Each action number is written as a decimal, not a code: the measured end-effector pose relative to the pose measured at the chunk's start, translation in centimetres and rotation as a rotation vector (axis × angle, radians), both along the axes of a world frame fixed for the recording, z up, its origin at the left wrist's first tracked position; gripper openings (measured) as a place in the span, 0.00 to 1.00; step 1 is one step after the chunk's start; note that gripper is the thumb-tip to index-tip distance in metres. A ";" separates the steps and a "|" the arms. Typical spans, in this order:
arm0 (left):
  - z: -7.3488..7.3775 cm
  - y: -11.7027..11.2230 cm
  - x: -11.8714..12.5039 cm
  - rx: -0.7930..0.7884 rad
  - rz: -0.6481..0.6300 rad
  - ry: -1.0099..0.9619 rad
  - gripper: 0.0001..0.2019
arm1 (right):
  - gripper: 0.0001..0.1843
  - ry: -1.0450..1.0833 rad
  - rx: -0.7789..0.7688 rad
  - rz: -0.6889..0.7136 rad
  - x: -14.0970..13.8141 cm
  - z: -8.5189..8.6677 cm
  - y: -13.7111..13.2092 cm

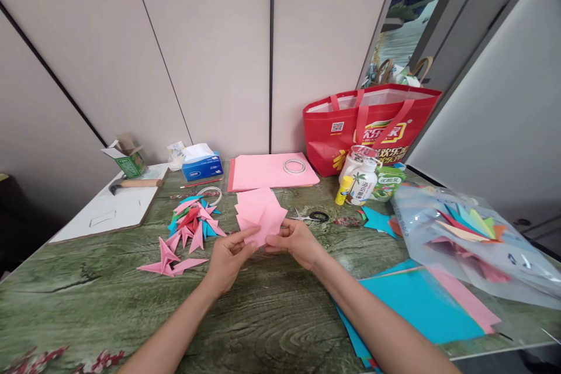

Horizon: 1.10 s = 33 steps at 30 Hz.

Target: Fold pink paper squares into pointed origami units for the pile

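A pink paper (265, 223) is held between the two hands, just above the bench (272, 310), near its middle and in front of a fan of loose pink squares (256, 198). The grip of the left hand (228, 254) is closed on the lower left edge of the paper, with the thumb on top. The grip of the right hand (295, 241) is closed on the lower right edge in the same way.

Several things could go wrong, it is judged. If the edges are not matched before a crease is pressed, a crooked fold could be made, and such a fold is hard to remove from thin paper. If the paper is pinched too strongly, a corner could be wrinkled or torn. Because the loose squares lie directly behind, a second sheet could be caught together with the first one. The scissors (313, 216) lie near the right hand and could be pushed by the wrist.

The paper is light pink, thin and matt, with pointed corners. It seems partly folded, but the number of layers cannot be told. Folded pieces (193, 225) in pink, red and blue are heaped to the left.
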<state>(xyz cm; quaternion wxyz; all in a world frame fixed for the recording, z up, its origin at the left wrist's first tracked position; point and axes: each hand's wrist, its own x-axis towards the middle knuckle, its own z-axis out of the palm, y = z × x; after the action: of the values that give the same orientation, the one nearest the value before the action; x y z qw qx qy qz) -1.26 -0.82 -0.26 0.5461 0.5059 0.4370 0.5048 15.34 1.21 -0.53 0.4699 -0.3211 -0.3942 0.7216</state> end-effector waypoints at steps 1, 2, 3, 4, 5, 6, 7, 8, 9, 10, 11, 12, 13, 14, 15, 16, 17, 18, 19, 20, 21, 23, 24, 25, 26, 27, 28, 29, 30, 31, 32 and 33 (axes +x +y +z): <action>0.1 0.0 0.0 -0.005 0.000 -0.005 0.18 | 0.20 0.006 0.001 0.022 0.2 0.1 0.1; 0.2 0.1 -0.1 -0.009 0.001 -0.013 0.18 | 0.19 0.014 0.005 0.049 0.5 0.2 0.2; 0.3 0.1 -0.1 -0.013 0.003 -0.025 0.18 | 0.19 0.026 0.010 0.079 0.7 0.3 0.3; 0.4 0.1 -0.1 -0.018 0.006 -0.038 0.18 | 0.19 0.039 0.016 0.110 0.9 0.4 0.4; 0.5 0.1 -0.1 -0.024 0.011 -0.049 0.18 | 0.20 0.052 0.020 0.143 1.1 0.5 0.5; 0.6 0.1 -0.1 -0.032 0.014 -0.056 0.18 | 0.22 0.064 0.020 0.179 1.3 0.6 0.6; 0.7 0.2 -0.1 -0.037 0.018 -0.059 0.19 | 0.24 0.073 0.018 0.213 1.5 0.7 0.7; 0.7 0.2 -0.2 -0.039 0.022 -0.057 0.19 | 0.25 0.078 0.014 0.226 1.7 0.7 0.9; 0.8 0.3 -0.3 -0.040 0.027 -0.047 0.19 | 0.26 0.079 0.007 0.210 1.8 0.7 1.0; 0.8 0.4 -0.4 -0.038 0.027 -0.028 0.19 | 0.26 0.076 0.003 0.162 1.9 0.7 1.2; 0.8 0.4 -0.5 -0.036 0.024 0.001 0.18 | 0.26 0.067 0.007 0.086 1.9 0.6 1.4; 0.8 0.5 -0.6 -0.033 0.016 0.040 0.17 | 0.25 0.055 0.019 -0.008 1.9 0.5 1.5; 0.7 0.6 -0.7 -0.030 0.009 0.083 0.15 | 0.23 0.037 0.037 -0.094 1.9 0.4 1.6; 0.6 0.8 -0.8 -0.026 0.002 0.126 0.14 | 0.20 0.011 0.059 -0.155 1.9 0.3 1.7; 0.4 0.9 -0.9 -0.019 -0.006 0.161 0.12 | 0.18 -0.024 0.088 -0.179 1.8 0.1 1.7; 0.3 1.0 -0.9 -0.008 -0.013 0.188 0.11 | 0.16 -0.063 0.121 -0.176 1.8 0.0 1.6; 0.2 1.0 -1.0 0.004 -0.015 0.207 0.09 | 0.15 -0.106 0.154 -0.153 1.7 -0.2 1.5; 0.1 1.1 -1.0 0.018 -0.011 0.212 0.08 | 0.14 -0.145 0.188 -0.120 1.6 -0.3 1.4; 0.0 1.2 -1.0 0.034 0.003 0.199 0.07 | 0.14 -0.176 0.223 -0.090 1.5 -0.5 1.3; 0.0 1.2 -0.9 0.052 0.025 0.166 0.08 | 0.13 -0.197 0.254 -0.071 1.4 -0.6 1.2; 0.1 1.2 -0.9 0.073 0.056 0.118 0.09 | 0.13 -0.209 0.279 -0.069 1.2 -0.7 1.1; 0.3 1.2 -0.7 0.111 0.105 -0.007 0.15 | 0.12 -0.217 0.303 -0.115 0.8 -1.0 1.0; 0.4 1.1 -0.6 0.118 0.106 -0.060 0.18 | 0.11 -0.216 0.304 -0.152 0.6 -1.1 0.9; 0.4 1.0 -0.5 0.110 0.095 -0.095 0.21 | 0.10 -0.216 0.298 -0.189 0.3 -1.2 0.8; 0.5 0.9 -0.4 0.087 0.075 -0.107 0.23 | 0.09 -0.216 0.287 -0.214 0.1 -1.3 0.7; 0.4 0.8 -0.3 0.060 0.055 -0.094 0.24 | 0.09 -0.220 0.282 -0.229 -0.1 -1.4 0.6; 0.3 0.7 -0.2 0.029 0.043 -0.071 0.24 | 0.09 -0.230 0.290 -0.232 -0.2 -1.4 0.6; 0.2 0.7 -0.1 0.002 0.040 -0.043 0.23 | 0.09 -0.248 0.311 -0.233 -0.3 -1.5 0.5; 0.0 0.7 -0.1 -0.018 0.048 -0.022 0.21 | 0.08 -0.272 0.340 -0.233 -0.4 -1.4 0.5; -0.1 0.7 -0.1 -0.031 0.066 -0.015 0.20 | 0.08 -0.295 0.373 -0.228 -0.4 -1.4 0.5; -0.3 0.7 -0.2 -0.037 0.087 -0.025 0.19 | 0.09 -0.314 0.406 -0.218 -0.3 -1.4 0.5; -0.4 0.8 -0.2 -0.037 0.108 -0.045 0.18 | 0.10 -0.324 0.441 -0.199 -0.2 -1.3 0.5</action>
<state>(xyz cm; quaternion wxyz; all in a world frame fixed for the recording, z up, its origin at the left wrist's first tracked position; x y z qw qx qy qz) -1.48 0.00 -0.65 0.5372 0.4598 0.4603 0.5367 15.10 1.68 -1.87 0.5278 -0.3593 -0.5780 0.5082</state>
